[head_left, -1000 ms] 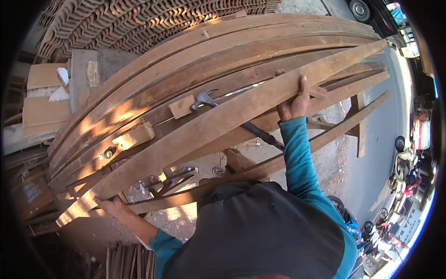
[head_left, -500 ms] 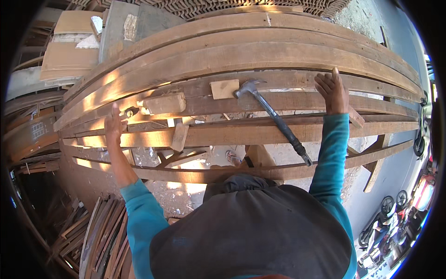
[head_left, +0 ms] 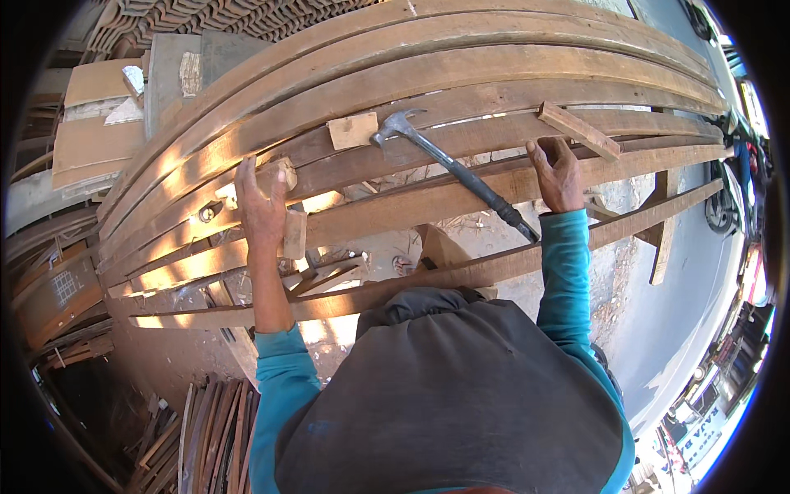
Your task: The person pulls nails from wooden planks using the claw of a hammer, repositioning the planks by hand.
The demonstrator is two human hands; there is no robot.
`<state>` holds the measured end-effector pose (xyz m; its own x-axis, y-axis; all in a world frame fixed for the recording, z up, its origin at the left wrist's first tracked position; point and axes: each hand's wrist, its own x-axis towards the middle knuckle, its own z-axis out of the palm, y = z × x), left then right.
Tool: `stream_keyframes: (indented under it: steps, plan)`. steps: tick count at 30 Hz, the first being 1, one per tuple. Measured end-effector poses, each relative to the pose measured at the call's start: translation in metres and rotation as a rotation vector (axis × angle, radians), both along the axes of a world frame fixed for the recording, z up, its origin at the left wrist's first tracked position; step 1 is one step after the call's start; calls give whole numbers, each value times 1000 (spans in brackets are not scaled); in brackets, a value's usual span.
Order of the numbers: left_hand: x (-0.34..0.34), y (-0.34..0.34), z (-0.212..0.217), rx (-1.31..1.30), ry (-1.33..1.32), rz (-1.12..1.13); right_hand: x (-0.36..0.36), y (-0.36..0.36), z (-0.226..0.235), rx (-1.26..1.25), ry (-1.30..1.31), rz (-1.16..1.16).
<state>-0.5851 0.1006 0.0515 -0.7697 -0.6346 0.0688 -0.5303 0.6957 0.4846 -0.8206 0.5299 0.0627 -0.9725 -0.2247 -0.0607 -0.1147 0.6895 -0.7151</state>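
My left hand (head_left: pixel 263 206) is open over the left part of the long wooden beams, its fingers stretched forward. A thick wooden block (head_left: pixel 280 174) lies right beside its fingers and is partly hidden by them; I cannot tell if they touch. Just below, a smaller wood piece (head_left: pixel 295 235) sits next to my wrist. My right hand (head_left: pixel 558 174) is open above a beam (head_left: pixel 494 194), thumb and fingers apart, nothing in them. A claw hammer (head_left: pixel 461 173) with a dark grip lies slantwise across the beams between my hands. Near its head rests a flat wood block (head_left: pixel 353 131).
A short wood strip (head_left: pixel 578 132) lies across the beams beyond my right hand. Roof tiles (head_left: pixel 181 20) are stacked at the far left, above cardboard (head_left: pixel 97 148). Thin boards (head_left: pixel 216 432) stand at the lower left. Parked vehicles (head_left: pixel 724 387) line the right side.
My left hand has moved right, to the thick block. My right hand has drawn back toward me, its fingers more curled, uncovering the short strip. The whole view has shifted and turned slightly.
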Motion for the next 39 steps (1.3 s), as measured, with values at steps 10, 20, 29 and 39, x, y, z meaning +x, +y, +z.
stream_keyframes:
  steps: [10,20,29,39]
  plan:
    - [79,144,-21,115,326,-191,39,39,-10,211,145,-21]
    - [162,169,-40,352,-393,-390,87,-13,5,196,136,302]
    - [167,158,-61,389,-738,-455,112,-5,-13,308,236,363]
    - [184,144,-33,328,-120,-65,171,7,-2,-232,99,153]
